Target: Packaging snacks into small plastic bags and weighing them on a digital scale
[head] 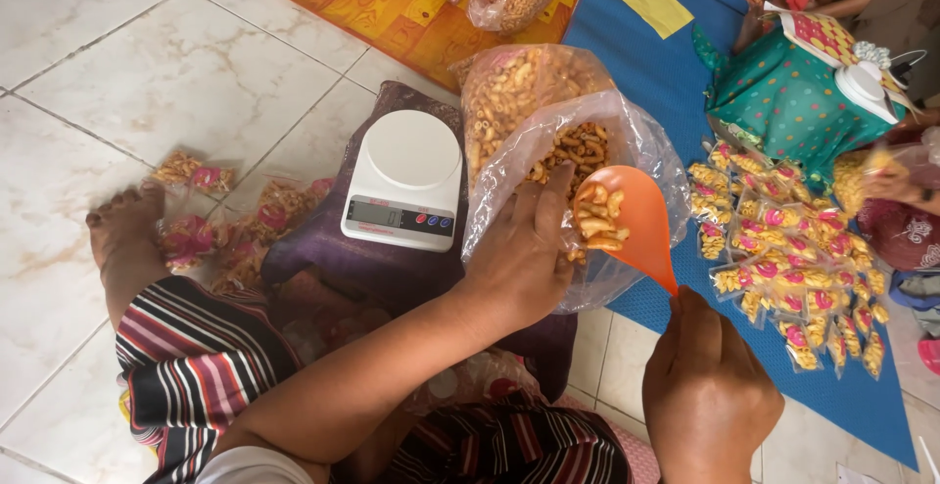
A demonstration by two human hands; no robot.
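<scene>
Just right of the white kitchen scale (404,179), which sits on a purple cushion (323,259), a clear plastic bag (641,146) of curled yellow-brown snacks stands open. The left hand (519,254) grips the near edge of the bag's mouth, fingers pinched together on the plastic. The right hand (707,396), nearer the camera than the scale, is clamped on the handle of an orange scoop (636,225) loaded with snacks and held at the bag's opening. Behind the scale stands a second snack bag (509,83). Far right of the scale, small sealed packets (783,249) lie on a blue mat (666,83).
</scene>
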